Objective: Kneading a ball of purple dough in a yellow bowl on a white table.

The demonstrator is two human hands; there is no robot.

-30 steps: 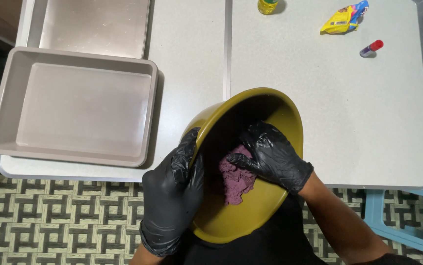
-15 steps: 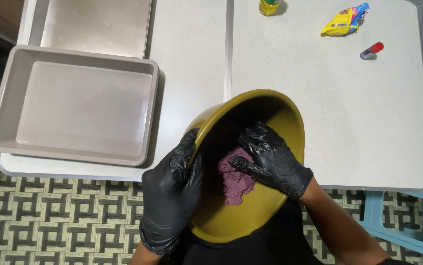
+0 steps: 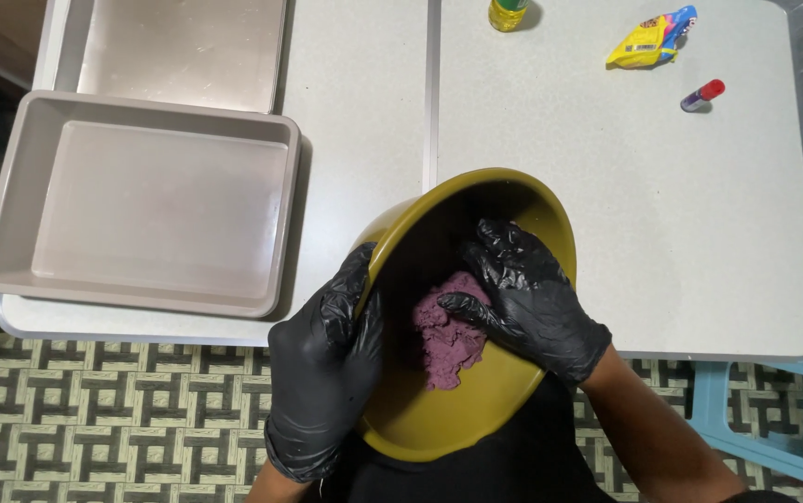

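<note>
Past the table edge, left hand tilts bowl.

Both hands are in thin, glossy black gloves, the left hand and the right hand alike, wrinkled at the knuckles with cuffs ending at the wrists. Forearms bare beyond the cuffs. A black top shows between them.

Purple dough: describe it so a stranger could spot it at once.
Start at the white table, then drop to the olive bowl tilted over its near edge, held by two black-gloved hands. The purple dough is the crumbly lump inside, under the right hand. Nothing else nearby is purple and lumpy.
</note>
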